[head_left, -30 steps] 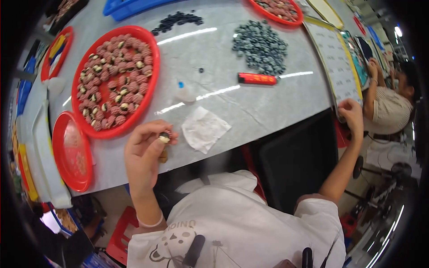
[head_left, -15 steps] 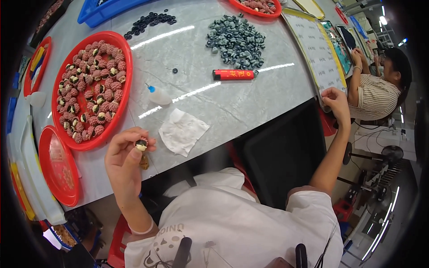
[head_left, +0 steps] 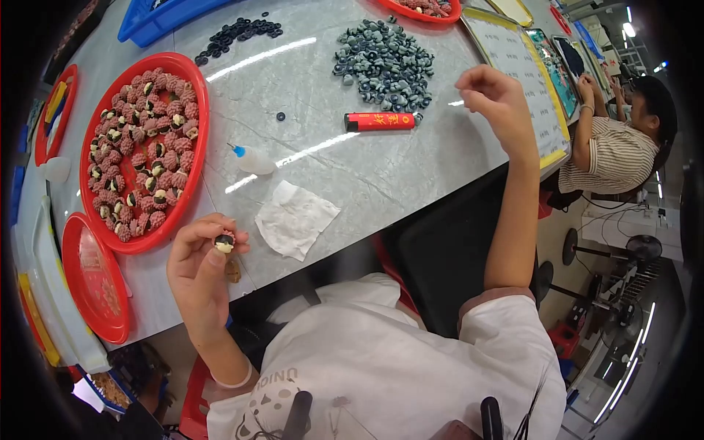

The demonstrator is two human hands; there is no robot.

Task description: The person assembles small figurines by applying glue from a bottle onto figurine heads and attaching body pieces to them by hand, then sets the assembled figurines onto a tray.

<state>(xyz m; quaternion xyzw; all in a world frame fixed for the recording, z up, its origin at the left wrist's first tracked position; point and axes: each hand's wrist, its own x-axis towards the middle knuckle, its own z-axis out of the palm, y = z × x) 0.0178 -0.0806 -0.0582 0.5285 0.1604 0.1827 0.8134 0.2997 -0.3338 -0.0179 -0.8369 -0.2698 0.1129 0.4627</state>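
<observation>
In the head view, the person's left hand (head_left: 199, 268) is pinching a small shell-like piece (head_left: 224, 243) between thumb and fingers — its pink, dark and cream parts are showing near the table's front edge. The right hand (head_left: 500, 106) is hovering over the right part of the grey table (head_left: 352, 194), its fingers bending and the thumb lying close to the forefinger; whether anything tiny is sitting between them, I cannot tell. Near those fingertips a heap of grey-green pieces (head_left: 385, 66) is spreading, with a red cylinder (head_left: 380, 122) lying just in front of it. On the left, a large red tray (head_left: 203, 110) is holding many pink pieces (head_left: 150, 136), and a smaller red tray (head_left: 71, 257) is resting beside it. Between the hands a white cloth (head_left: 296, 220) is lying flat — a blue-tipped bottle (head_left: 254, 160) is lying just beyond it, and dark rings (head_left: 238, 35) are clustering farther back
</observation>
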